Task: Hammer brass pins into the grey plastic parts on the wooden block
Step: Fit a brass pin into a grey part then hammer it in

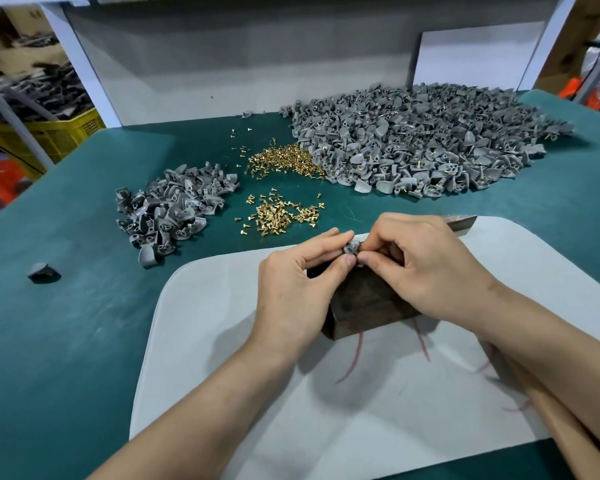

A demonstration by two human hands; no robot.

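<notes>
grey plastic part [351, 249] is up off the table, pinched between both my hands just over the far corner of the wooden block [364, 306], dead centre of my view. left hand [302, 271] has it between thumb and forefinger, a narrow pinch on the curved outer shell. right hand [426, 268] comes in from three o'clock, thumb and forefinger tips pinching tight on the part's near face. is there a pin between them? can't tell, my fingertips hide it.

my read: this piece is light, hard moulded plastic and smooth on the curved back, so it will want to twist or skate out if i squeeze on the curve alone. better to hold it by the flatter edges and leave the holed face open.

brass pins [278, 216] lie loose at twelve o'clock from the block. they look tiny and slick and apt to roll, so that's a fingertip pinch on the shank, under the head. the block looks dense enough to sit firm on the white mat [222, 341].

small heap [174, 209] of grey parts at ten o'clock, big heap [430, 140] at one o'clock with brass showing in places. no hammer i can make out.
</notes>
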